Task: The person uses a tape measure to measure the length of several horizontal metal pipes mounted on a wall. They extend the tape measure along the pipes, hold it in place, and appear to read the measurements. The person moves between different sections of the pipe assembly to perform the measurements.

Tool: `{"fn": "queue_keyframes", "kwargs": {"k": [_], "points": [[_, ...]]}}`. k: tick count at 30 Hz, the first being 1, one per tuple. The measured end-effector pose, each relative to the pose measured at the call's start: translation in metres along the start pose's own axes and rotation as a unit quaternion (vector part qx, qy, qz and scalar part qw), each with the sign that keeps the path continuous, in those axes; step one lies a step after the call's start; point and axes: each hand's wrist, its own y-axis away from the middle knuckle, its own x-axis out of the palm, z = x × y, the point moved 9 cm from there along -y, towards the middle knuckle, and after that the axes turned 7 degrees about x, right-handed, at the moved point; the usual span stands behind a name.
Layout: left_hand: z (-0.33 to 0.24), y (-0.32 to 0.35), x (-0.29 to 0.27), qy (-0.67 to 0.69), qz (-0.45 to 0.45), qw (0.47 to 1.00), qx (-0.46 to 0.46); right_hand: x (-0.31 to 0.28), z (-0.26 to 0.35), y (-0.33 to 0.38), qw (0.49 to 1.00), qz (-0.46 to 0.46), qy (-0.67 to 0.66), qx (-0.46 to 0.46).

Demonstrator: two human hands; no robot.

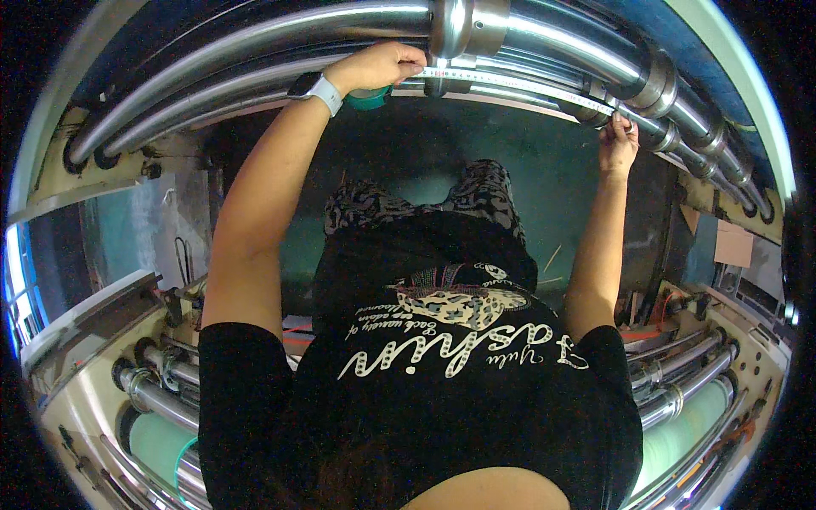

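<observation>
head: left hand (384, 68) at 12 o'clock, fingers curled closed on tape measure (484, 77), teal case under palm | right hand (619, 146) at 2 o'clock, thumb and fingers pinching blade's far end | blade stretched from 12 toward 2 o'clock, along steel shafts (578, 41)

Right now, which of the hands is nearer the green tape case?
Left. The left hand is at the green tape case, partly covering it; the right hand is far along the stretched tape.
</observation>
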Motion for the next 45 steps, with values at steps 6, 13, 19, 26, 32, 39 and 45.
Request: {"fn": "queue_keyframes", "kwargs": {"k": [6,13,19,26,32,39,45], "points": [[-0.008,0.000,-0.003,-0.032,-0.015,0.999,0.035,0.003,0.006,0.009,0.999,-0.036,0.018,-0.001],[-0.068,0.035,-0.028,-0.101,-0.067,0.991,0.057,0.018,0.045,0.032,0.997,-0.025,0.022,-0.073],[-0.126,0.046,-0.055,-0.097,-0.112,0.986,0.072,0.034,0.115,0.039,0.986,-0.031,-0.003,-0.164],[-0.135,0.041,-0.068,-0.139,-0.142,0.972,0.125,0.037,0.121,0.027,0.980,-0.070,-0.019,-0.185],[-0.121,0.030,-0.069,-0.118,-0.102,0.982,0.105,0.041,0.120,0.032,0.986,-0.044,-0.061,-0.148],[-0.122,0.028,-0.070,-0.116,-0.082,0.986,0.089,0.045,0.117,0.023,0.983,0.037,-0.098,-0.149],[-0.117,0.024,-0.068,-0.088,-0.063,0.991,0.076,0.039,0.116,0.020,0.985,0.046,-0.098,-0.134]]}}
